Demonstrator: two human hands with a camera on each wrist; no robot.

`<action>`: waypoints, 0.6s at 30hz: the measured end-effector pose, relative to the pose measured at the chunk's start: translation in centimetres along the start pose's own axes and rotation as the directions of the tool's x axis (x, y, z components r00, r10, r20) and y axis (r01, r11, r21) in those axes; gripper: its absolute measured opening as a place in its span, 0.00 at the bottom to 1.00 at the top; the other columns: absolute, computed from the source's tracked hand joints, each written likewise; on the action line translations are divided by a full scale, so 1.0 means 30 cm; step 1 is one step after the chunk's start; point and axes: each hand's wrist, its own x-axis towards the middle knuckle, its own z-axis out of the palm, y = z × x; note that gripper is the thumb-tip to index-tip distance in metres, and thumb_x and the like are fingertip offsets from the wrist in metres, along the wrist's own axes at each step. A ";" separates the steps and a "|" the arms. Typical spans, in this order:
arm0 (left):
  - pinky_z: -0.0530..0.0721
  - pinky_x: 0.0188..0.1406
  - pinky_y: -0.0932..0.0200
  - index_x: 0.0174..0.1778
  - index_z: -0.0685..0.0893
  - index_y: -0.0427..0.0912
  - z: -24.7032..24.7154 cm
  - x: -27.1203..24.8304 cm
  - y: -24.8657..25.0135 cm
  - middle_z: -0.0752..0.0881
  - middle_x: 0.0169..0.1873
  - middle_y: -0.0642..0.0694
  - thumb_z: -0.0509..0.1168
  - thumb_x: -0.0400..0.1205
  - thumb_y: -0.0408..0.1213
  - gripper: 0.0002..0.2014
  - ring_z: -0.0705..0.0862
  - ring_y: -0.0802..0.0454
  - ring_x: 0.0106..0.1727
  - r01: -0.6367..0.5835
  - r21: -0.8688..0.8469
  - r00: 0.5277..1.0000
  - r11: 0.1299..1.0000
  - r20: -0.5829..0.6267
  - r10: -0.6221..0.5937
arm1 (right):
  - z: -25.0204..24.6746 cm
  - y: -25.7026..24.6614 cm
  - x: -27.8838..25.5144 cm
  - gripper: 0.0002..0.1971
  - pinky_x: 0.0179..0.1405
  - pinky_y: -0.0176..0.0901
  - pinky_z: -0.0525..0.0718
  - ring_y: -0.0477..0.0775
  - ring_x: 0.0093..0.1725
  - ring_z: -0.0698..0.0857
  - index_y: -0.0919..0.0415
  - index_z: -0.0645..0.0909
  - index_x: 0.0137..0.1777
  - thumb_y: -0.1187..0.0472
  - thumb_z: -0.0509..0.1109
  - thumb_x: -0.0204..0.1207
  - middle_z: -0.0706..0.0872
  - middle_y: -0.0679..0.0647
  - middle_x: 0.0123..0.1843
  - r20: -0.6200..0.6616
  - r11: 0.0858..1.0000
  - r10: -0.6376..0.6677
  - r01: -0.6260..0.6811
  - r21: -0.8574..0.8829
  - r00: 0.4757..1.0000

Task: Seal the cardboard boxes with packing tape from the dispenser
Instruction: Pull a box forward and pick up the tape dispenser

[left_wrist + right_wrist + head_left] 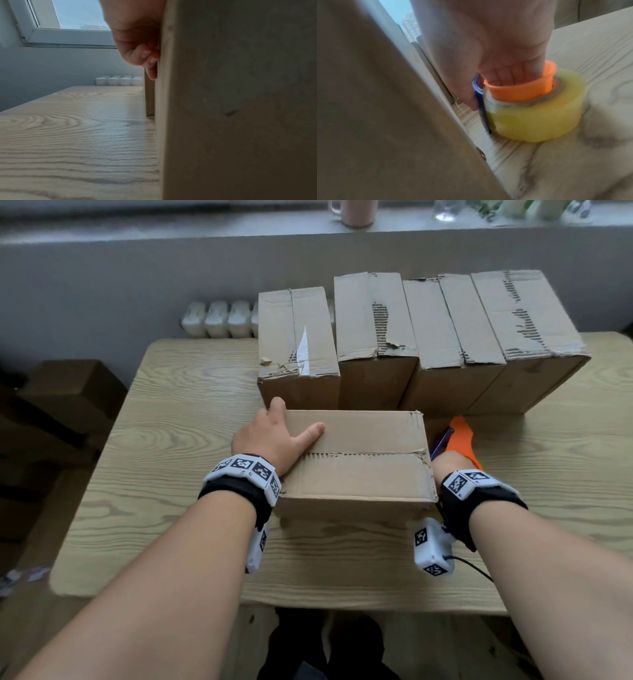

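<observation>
none of the sealing looks done yet, as far as the pictures show: the near cardboard box (356, 460) lies on the wooden table (171, 412) with its two top flaps folded shut, and the seam (363, 454) between them is bare, ragged corrugated edge with no tape visible across it. behind it four more boxes (421, 337) stand in a row, just beyond its far side, flaps closed, tops torn where old tape seems to have been ripped away (a white scrap clings to the leftmost one). so by my reading all five remain to be taped.

the left hand (274, 436) grasps the near box at its left end, thumb laid on the top flap and fingers (147, 56) curled down against the side wall, apparently steadying it. the right hand (496, 56) is at the box's right side, low on the table, its fingers sunk into the orange core of the tape dispenser (518, 86) and gripping it, thumb against the blue blade guard (479, 100).

the roll of packing tape (537, 117) is thick, clear-yellowish and nearly full, resting flat on the table just beside the box. whether a free end is pulled out cannot be told; that view is blurred.
</observation>
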 end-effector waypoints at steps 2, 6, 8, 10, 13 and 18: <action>0.72 0.44 0.50 0.63 0.66 0.47 -0.001 -0.003 0.001 0.79 0.56 0.42 0.48 0.73 0.76 0.37 0.81 0.39 0.57 0.002 0.016 1.000 1.000 0.006 -0.002 | -0.004 0.019 0.006 0.41 0.38 0.48 0.78 0.60 0.39 0.82 0.51 0.53 0.79 0.57 0.72 0.71 0.84 0.61 0.45 -0.067 0.998 -0.011 0.015 0.059 0.998; 0.76 0.51 0.47 0.72 0.64 0.47 -0.016 -0.017 0.020 0.76 0.62 0.41 0.48 0.74 0.75 0.40 0.80 0.38 0.62 0.042 0.017 0.999 0.999 0.034 -0.043 | -0.085 0.015 0.013 0.32 0.47 0.46 0.77 0.68 0.54 0.83 0.61 0.70 0.77 0.60 0.71 0.71 0.84 0.66 0.56 -0.065 0.997 0.079 -0.080 -0.014 0.995; 0.76 0.56 0.45 0.74 0.64 0.47 -0.029 -0.030 0.041 0.73 0.64 0.40 0.50 0.75 0.72 0.39 0.76 0.38 0.65 0.041 0.013 0.999 0.999 0.007 -0.041 | -0.147 0.018 -0.002 0.23 0.48 0.44 0.74 0.66 0.60 0.83 0.67 0.77 0.69 0.60 0.70 0.75 0.83 0.67 0.61 -0.058 0.993 0.121 -0.121 0.012 0.991; 0.73 0.62 0.45 0.76 0.63 0.47 -0.045 -0.040 0.066 0.71 0.66 0.39 0.53 0.77 0.69 0.37 0.72 0.39 0.68 0.035 0.044 0.999 0.998 -0.023 -0.034 | -0.202 0.024 -0.021 0.13 0.46 0.43 0.72 0.65 0.55 0.83 0.68 0.80 0.56 0.61 0.70 0.76 0.83 0.64 0.55 -0.076 0.994 0.101 -0.098 0.038 0.992; 0.71 0.65 0.45 0.78 0.60 0.48 -0.084 -0.051 0.107 0.69 0.69 0.39 0.54 0.79 0.67 0.37 0.69 0.39 0.70 0.019 0.137 1.000 0.990 -0.027 -0.015 | -0.291 0.013 -0.051 0.12 0.50 0.44 0.72 0.66 0.58 0.81 0.66 0.83 0.58 0.61 0.64 0.79 0.83 0.67 0.62 -0.076 1.000 -0.002 0.001 -0.009 0.997; 0.70 0.70 0.44 0.75 0.67 0.44 -0.171 -0.063 0.197 0.67 0.73 0.38 0.58 0.82 0.56 0.28 0.66 0.40 0.75 -0.065 0.096 0.996 0.993 -0.055 0.071 | -0.459 -0.011 -0.117 0.14 0.56 0.47 0.73 0.67 0.57 0.81 0.64 0.81 0.42 0.53 0.62 0.70 0.83 0.72 0.59 -0.175 0.967 -0.123 0.158 0.201 0.977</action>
